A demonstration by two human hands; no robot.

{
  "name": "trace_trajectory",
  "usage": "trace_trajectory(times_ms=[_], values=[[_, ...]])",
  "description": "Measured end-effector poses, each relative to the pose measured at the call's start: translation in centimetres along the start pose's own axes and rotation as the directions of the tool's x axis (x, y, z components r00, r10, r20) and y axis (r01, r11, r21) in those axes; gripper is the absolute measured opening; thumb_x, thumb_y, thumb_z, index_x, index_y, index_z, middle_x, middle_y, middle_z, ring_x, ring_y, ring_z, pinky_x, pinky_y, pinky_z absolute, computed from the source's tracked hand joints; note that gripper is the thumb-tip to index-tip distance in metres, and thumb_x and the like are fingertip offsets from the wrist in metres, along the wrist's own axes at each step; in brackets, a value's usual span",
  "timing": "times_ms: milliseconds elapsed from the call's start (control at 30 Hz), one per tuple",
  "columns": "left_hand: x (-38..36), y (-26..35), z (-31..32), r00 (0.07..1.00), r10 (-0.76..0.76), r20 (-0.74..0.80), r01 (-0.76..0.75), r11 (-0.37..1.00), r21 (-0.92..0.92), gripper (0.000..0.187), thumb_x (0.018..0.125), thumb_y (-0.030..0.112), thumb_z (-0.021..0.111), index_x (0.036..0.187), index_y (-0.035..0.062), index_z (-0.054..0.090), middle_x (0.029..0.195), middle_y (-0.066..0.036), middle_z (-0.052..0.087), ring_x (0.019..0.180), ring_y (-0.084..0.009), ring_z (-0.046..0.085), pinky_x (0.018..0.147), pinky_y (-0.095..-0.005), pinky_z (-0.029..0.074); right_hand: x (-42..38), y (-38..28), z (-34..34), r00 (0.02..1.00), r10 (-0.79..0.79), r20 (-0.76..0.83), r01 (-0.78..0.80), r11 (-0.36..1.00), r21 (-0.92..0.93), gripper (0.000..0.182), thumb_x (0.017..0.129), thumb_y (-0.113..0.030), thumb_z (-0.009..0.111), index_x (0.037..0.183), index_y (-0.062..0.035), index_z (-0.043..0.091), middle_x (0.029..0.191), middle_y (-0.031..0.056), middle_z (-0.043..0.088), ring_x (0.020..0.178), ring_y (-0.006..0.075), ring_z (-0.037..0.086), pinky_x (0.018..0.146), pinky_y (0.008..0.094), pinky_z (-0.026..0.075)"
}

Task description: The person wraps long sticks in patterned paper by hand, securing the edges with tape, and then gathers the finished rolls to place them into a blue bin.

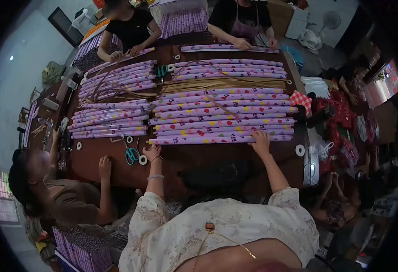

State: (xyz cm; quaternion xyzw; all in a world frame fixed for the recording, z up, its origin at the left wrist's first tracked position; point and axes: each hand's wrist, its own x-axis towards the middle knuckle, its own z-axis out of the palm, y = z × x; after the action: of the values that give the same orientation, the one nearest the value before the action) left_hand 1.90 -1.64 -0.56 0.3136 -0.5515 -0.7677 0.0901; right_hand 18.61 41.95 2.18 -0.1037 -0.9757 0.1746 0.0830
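A purple patterned paper roll lies nearest me, at the front of a row of similar long rolls. At its left end, my left hand has its fingers bent against the roll. My right hand curls its fingers over the same roll towards the right end; its fingertips reach the row behind. Just left of my left hand are teal-handled scissors and a white tape roll.
Brown strips lie between the rows of rolls. More rolls lie on the left. A person sits at my left; two others work across the brown table. Red bundles and another tape roll are at the right.
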Motion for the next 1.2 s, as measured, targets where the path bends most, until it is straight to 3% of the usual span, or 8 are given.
trace_trajectory(times_ms=[100,167,367,433,533,733,900,1200], values=[[-2.4,0.7,0.5,0.976,-0.079,-0.203,0.096,0.993,0.075,0.048,0.080,0.000,0.050,0.123,0.0049,0.030,0.091,-0.012,0.053,0.068,-0.0199,0.060,0.050,-0.0267,0.048,-0.5,1.0,1.1,0.996,-0.075,-0.056,0.076,0.997,0.023,0.040,0.064,-0.021,0.071,0.099,-0.0097,0.055,0.099,0.0069,0.054,0.098,0.0274,0.046,0.089,0.0404,0.031],[-2.3,-0.8,-1.8,0.992,-0.050,0.115,0.023,0.973,0.228,0.049,0.079,0.001,0.054,0.123,-0.0012,0.031,0.090,-0.012,0.054,0.068,-0.0181,0.060,0.052,-0.0239,0.048,-1.0,0.6,0.9,0.993,-0.115,-0.036,0.118,0.987,0.105,0.041,0.063,-0.017,0.070,0.100,-0.0078,0.054,0.099,0.0083,0.055,0.099,0.0273,0.047,0.089,0.0395,0.031],[-4.8,-1.4,-2.1,0.949,-0.275,0.153,0.275,0.961,0.023,0.044,0.080,0.006,0.057,0.117,-0.0028,0.036,0.085,-0.011,0.057,0.070,-0.0198,0.062,0.051,-0.0238,0.049,-1.1,-0.4,1.1,0.998,-0.049,-0.031,0.053,0.988,0.143,0.043,0.064,-0.014,0.071,0.103,-0.0058,0.056,0.102,0.0096,0.056,0.101,0.0280,0.048,0.091,0.0379,0.033],[-6.6,-0.1,-0.5,0.960,-0.254,0.121,0.230,0.956,0.182,0.042,0.083,0.008,0.055,0.117,-0.0055,0.035,0.093,-0.013,0.056,0.081,-0.0256,0.061,0.062,-0.0324,0.051,-0.6,0.2,1.4,0.992,-0.120,-0.024,0.122,0.984,0.129,0.041,0.064,-0.013,0.071,0.101,-0.0053,0.057,0.101,0.0099,0.057,0.099,0.0282,0.049,0.090,0.0380,0.033],[-3.0,-4.6,-1.7,0.879,-0.385,0.282,0.396,0.918,0.022,0.040,0.078,0.018,0.065,0.107,-0.0009,0.045,0.091,-0.011,0.060,0.074,-0.0221,0.063,0.055,-0.0275,0.051,-0.9,0.9,2.0,0.987,-0.150,-0.065,0.156,0.982,0.102,0.032,0.066,-0.012,0.068,0.096,-0.0044,0.059,0.099,0.0106,0.059,0.095,0.0281,0.051,0.088,0.0382,0.035],[-2.7,-3.3,0.5,0.858,-0.474,0.199,0.464,0.880,0.098,0.040,0.074,0.031,0.069,0.086,-0.0015,0.050,0.075,-0.009,0.057,0.066,-0.0249,0.061,0.056,-0.0353,0.051,-2.1,-0.2,1.5,0.971,-0.185,-0.152,0.171,0.980,-0.098,0.033,0.071,-0.007,0.064,0.102,-0.0083,0.050,0.103,0.0088,0.052,0.103,0.0264,0.046,0.094,0.0415,0.032],[-4.5,0.6,0.8,0.871,-0.360,0.335,0.404,0.912,-0.069,0.034,0.080,0.019,0.063,0.100,0.0001,0.044,0.091,-0.011,0.056,0.080,-0.0229,0.059,0.073,-0.0364,0.051,-2.7,-1.7,0.1,0.920,-0.242,-0.308,0.207,0.968,-0.143,0.043,0.067,-0.008,0.068,0.106,-0.0111,0.050,0.104,0.0073,0.050,0.101,0.0260,0.047,0.092,0.0418,0.034],[-4.4,-0.2,-0.9,0.918,-0.294,0.267,0.296,0.955,0.035,0.037,0.082,0.019,0.060,0.106,-0.0041,0.044,0.094,-0.010,0.054,0.084,-0.0223,0.057,0.077,-0.0348,0.051,-1.6,-2.0,0.7,0.987,-0.112,0.118,0.114,0.993,-0.010,0.052,0.072,-0.030,0.066,0.118,-0.0179,0.047,0.109,0.0059,0.049,0.100,0.0258,0.047,0.090,0.0403,0.030]])
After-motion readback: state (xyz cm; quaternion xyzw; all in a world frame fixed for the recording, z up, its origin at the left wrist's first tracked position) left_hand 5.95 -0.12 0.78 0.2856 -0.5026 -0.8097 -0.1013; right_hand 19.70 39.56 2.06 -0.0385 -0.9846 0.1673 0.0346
